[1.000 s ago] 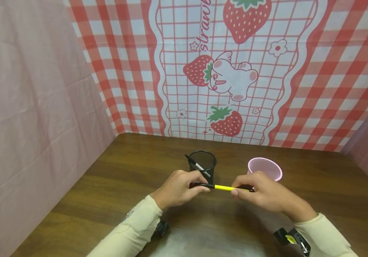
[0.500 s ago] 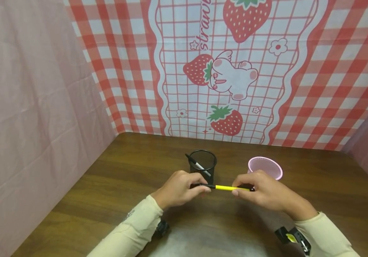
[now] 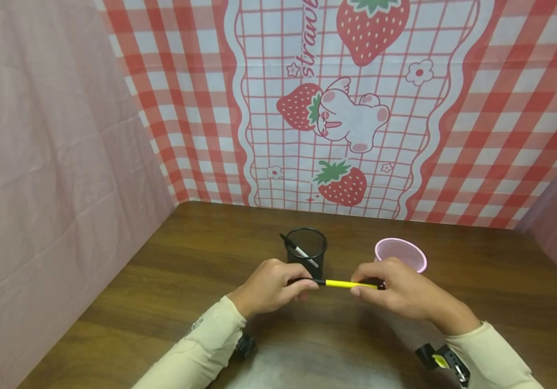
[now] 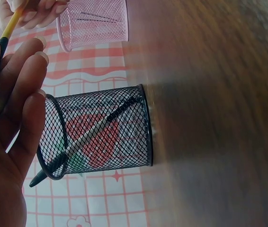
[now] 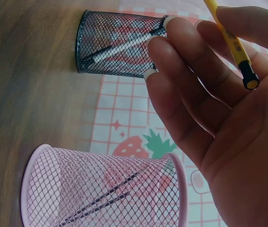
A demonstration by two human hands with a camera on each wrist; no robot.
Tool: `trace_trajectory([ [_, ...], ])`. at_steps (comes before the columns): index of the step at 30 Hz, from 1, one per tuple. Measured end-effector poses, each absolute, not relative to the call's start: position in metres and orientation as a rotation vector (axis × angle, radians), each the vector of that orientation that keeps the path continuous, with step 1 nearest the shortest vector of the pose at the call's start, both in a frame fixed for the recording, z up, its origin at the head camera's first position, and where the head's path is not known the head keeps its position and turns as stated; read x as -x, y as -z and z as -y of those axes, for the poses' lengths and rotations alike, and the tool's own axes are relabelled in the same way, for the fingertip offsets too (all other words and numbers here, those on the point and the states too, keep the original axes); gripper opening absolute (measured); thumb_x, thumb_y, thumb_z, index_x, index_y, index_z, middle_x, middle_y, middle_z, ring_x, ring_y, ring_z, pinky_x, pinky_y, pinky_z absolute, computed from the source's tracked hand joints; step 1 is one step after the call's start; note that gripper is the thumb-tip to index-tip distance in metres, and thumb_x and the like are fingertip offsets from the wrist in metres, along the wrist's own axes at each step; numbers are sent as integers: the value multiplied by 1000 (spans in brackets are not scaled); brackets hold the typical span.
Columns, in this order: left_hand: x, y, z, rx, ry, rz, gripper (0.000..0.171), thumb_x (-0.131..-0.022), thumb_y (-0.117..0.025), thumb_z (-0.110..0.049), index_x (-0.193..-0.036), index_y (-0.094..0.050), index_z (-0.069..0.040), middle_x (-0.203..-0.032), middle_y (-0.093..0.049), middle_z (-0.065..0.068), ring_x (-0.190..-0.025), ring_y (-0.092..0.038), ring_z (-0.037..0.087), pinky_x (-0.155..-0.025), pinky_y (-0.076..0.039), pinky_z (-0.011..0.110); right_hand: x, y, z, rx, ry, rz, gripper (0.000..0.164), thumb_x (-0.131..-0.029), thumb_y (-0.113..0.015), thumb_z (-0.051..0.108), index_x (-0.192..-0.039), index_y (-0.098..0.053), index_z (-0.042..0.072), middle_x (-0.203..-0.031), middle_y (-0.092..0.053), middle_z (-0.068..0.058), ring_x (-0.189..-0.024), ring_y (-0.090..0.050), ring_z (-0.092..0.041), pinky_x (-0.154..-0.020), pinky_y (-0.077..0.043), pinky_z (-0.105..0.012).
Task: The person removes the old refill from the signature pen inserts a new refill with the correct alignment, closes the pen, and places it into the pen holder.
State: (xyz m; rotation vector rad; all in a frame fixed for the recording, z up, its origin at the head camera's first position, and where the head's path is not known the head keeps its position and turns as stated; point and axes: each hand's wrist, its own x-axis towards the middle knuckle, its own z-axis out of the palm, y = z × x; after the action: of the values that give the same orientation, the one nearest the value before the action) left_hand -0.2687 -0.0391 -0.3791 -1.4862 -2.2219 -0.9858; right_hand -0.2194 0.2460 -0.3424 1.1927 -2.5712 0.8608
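A slim yellow pen with black ends (image 3: 340, 284) is held level above the table between both hands. My left hand (image 3: 274, 286) pinches its black left part between thumb and fingers. At the other end my right hand (image 3: 401, 289) pinches the yellow barrel; the black end with a yellow tip shows in the right wrist view (image 5: 240, 61). Just beyond the left hand stands a black mesh pen cup (image 3: 325, 249), holding a black-and-white marker (image 3: 302, 252) that leans left. A pink mesh pen cup (image 3: 425, 261) stands behind the right hand, which hides its lower part.
Two thin dark lines show through the pink cup's mesh in the right wrist view; what they are I cannot tell. The brown wooden table (image 3: 161, 302) meets a strawberry-print cloth (image 3: 200, 162) at the back. A pinkish curtain (image 3: 64, 162) hangs at the left.
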Motion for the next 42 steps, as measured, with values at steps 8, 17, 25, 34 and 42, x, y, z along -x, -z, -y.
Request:
trace_trajectory([
  [8,269,379,41,1490,955,2228,14,-96,-71,-23,-84,-71,-15,-65,-65,-14,-57,-51,-13,-49,-40,9,219,345,-245,-1192,-850,2554,15,-93,-74,18,-93,-67,31,-79,-62,20,-65,-52,0,-56,-45,-20],
  [17,271,379,42,1506,956,2260,18,-99,-67,-26,-84,-71,-16,-65,-66,-13,-57,-52,-15,-49,-42,9,221,345,-245,-1196,-857,2556,13,-93,-74,19,-92,-68,30,-79,-62,20,-66,-54,-1,-57,-46,-21],
  [25,271,380,42,1516,938,2280,24,-100,-64,-27,-79,-69,-17,-64,-65,-16,-55,-52,-14,-50,-41,8,220,346,-246,-1177,-853,2581,11,-93,-74,22,-92,-68,31,-79,-63,19,-66,-53,0,-57,-45,-21],
  [34,271,381,43,1533,914,2284,31,-103,-60,-25,-72,-63,-19,-58,-59,-18,-51,-46,-14,-48,-38,10,220,347,-244,-1192,-888,2569,8,-93,-74,21,-93,-70,28,-80,-65,16,-67,-54,-1,-58,-47,-22],
  [42,270,382,41,1528,961,2319,33,-104,-58,-25,-72,-63,-16,-58,-60,-16,-53,-51,-14,-48,-41,10,220,346,-245,-1175,-887,2585,6,-93,-74,22,-93,-70,27,-79,-64,17,-66,-53,-1,-57,-47,-22],
])
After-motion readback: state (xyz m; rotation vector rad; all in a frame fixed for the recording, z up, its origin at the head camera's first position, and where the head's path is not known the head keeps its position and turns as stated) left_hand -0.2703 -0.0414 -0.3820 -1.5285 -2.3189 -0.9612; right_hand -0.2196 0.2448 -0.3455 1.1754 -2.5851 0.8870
